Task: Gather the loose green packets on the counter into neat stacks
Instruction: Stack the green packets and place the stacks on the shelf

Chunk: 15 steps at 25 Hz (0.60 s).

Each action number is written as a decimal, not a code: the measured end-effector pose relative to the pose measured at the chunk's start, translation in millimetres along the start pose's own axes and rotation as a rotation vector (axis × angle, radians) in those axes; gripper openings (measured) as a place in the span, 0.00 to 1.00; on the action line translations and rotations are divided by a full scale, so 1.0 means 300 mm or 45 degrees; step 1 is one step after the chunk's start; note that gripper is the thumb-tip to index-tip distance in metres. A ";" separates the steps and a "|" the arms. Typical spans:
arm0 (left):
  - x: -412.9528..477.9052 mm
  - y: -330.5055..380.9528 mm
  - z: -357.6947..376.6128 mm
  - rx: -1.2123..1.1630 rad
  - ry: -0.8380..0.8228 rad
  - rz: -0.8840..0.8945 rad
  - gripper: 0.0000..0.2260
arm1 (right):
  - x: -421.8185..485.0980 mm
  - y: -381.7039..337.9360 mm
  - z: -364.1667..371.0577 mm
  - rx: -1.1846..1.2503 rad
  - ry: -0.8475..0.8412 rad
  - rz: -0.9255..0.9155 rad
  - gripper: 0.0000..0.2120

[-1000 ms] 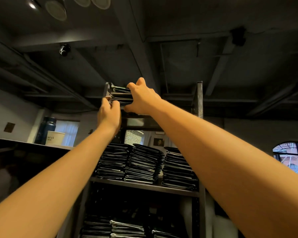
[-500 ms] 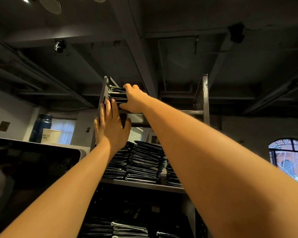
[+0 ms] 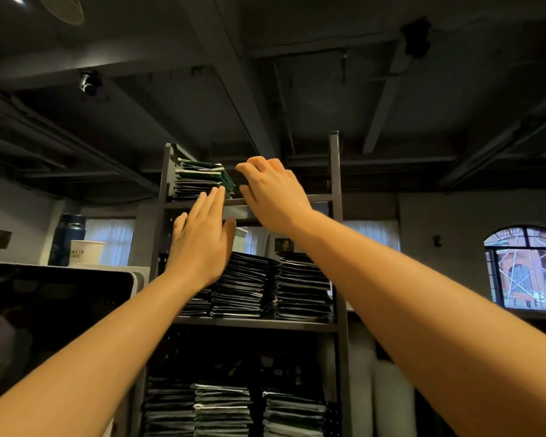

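A stack of dark green packets (image 3: 199, 179) sits at the left end of the top shelf of a tall metal rack (image 3: 334, 171). My left hand (image 3: 202, 238) is raised in front of the shelf edge with straight fingers, its fingertips at the stack's lower right corner. My right hand (image 3: 273, 193) hovers just right of the stack, fingers loosely bent and holding nothing. Whether it touches the packets is unclear.
More packet stacks (image 3: 275, 285) fill the middle shelf, and others (image 3: 224, 408) the lower shelf. At the left stands a dark appliance (image 3: 54, 307) with a paper cup (image 3: 85, 252) and a blue bottle (image 3: 67, 238) on top. An arched window (image 3: 527, 269) lies right.
My right hand has let go of the stack and moved to the right of it. My left hand has risen so its fingertips reach the stack's corner.
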State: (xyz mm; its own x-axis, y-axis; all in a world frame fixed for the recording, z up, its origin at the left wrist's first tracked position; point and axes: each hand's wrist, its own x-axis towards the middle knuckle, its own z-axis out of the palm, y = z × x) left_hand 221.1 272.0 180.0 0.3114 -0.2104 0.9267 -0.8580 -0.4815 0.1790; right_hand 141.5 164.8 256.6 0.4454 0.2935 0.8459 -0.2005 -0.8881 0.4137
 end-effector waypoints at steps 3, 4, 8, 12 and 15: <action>-0.067 0.076 -0.041 -0.028 -0.044 0.138 0.23 | -0.134 0.028 -0.087 -0.032 0.028 -0.029 0.17; -0.092 0.102 -0.050 -0.025 -0.082 0.169 0.23 | -0.182 0.039 -0.116 -0.037 0.008 -0.031 0.17; -0.199 0.208 -0.058 0.038 -0.279 0.305 0.32 | -0.373 0.085 -0.215 -0.014 -0.144 0.009 0.14; -0.299 0.313 -0.040 0.038 -0.451 0.458 0.39 | -0.557 0.128 -0.278 -0.022 -0.370 0.082 0.15; -0.359 0.392 -0.026 -0.030 -0.575 0.510 0.34 | -0.697 0.162 -0.315 -0.047 -0.567 0.131 0.15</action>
State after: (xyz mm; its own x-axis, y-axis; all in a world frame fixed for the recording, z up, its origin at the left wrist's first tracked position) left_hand 83.5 244.8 103.8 0.1002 -0.7144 0.6925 -0.9516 -0.2721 -0.1430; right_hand -43.7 93.7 131.6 0.7517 0.0166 0.6593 -0.2908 -0.8889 0.3539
